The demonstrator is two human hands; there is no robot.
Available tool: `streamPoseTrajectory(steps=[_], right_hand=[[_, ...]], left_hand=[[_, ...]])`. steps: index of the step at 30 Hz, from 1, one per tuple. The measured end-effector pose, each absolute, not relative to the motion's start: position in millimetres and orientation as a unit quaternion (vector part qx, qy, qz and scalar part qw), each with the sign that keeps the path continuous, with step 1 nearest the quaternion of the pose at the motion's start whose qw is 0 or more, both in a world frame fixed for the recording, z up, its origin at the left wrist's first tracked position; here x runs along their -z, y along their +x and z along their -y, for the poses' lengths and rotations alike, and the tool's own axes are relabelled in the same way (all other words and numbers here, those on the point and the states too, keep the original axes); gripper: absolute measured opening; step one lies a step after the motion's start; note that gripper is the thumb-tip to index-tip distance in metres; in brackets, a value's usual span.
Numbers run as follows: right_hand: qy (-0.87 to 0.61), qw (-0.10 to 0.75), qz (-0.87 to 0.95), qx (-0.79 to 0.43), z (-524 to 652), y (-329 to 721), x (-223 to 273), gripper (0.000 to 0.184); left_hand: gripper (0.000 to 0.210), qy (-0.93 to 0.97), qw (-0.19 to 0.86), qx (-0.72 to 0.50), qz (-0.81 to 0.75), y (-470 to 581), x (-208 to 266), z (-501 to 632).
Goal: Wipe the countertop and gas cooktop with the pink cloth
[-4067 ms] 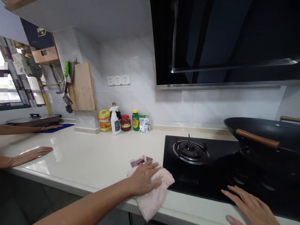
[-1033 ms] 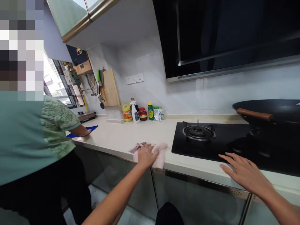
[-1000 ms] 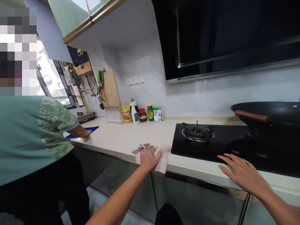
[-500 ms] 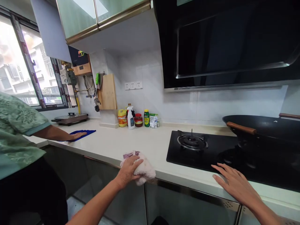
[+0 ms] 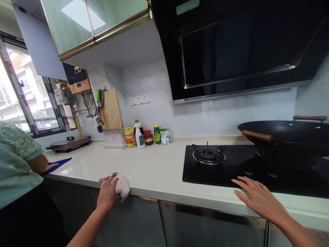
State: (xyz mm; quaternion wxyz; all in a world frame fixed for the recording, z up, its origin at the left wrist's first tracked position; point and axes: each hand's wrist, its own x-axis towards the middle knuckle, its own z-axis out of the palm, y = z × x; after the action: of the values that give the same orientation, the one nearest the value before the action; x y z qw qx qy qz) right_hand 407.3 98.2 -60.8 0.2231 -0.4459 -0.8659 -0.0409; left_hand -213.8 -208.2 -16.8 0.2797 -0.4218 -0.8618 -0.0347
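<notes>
1. Presently, the pink cloth [image 5: 122,187] is bunched in the left hand [image 5: 106,195], fingers and thumb closed on it. It lies at the front edge of the counter [image 5: 151,168], part of it lapping over that edge.
2. Right hand [image 5: 258,197]: open, fingers spread, holding nothing, well apart from the cloth. It is at the counter's front strip, fingertips by the front edge of the black stove [image 5: 218,176]; contact cannot be confirmed.
3. Front edge: runs between both hands, with cabinet doors [image 5: 128,219] below.
4. Between cloth and stove: a broad stretch of white surface, bounded on the right by the stove's left edge.
5. Back edge: yellow jug [image 5: 130,137], white spray bottle [image 5: 139,137], red-lidded jar [image 5: 148,138], green bottle [image 5: 157,134] and packets [image 5: 165,136] stand close together near the wall.
6. Right end: wok [image 5: 290,132] on the stove, its near handle pointing toward the left burner [image 5: 209,156].
7. Left end: a co-worker's hand [image 5: 51,167] rests on a blue cloth [image 5: 61,162] near the front edge, limiting room on that side.
</notes>
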Motion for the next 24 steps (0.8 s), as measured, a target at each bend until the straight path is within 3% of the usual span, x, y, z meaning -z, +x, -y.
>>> streamPoseTrajectory(steps=[6,10,17,24], right_hand=[[-0.445,0.228,0.864,0.055,-88,403,46,0.063],[-0.450,0.227,0.862,0.058,-84,402,42,0.063],[-0.441,0.244,0.861,0.067,-86,403,47,0.061],[-0.444,0.237,0.861,0.076,-87,405,49,0.060]], left_hand=[[0.058,-0.454,0.347,0.014,0.821,-186,23,197],[0.063,-0.499,0.369,0.037,0.783,-137,34,179],[0.079,-0.612,0.361,0.155,0.686,8,79,108],[0.060,-0.692,0.351,0.225,0.589,154,109,41]])
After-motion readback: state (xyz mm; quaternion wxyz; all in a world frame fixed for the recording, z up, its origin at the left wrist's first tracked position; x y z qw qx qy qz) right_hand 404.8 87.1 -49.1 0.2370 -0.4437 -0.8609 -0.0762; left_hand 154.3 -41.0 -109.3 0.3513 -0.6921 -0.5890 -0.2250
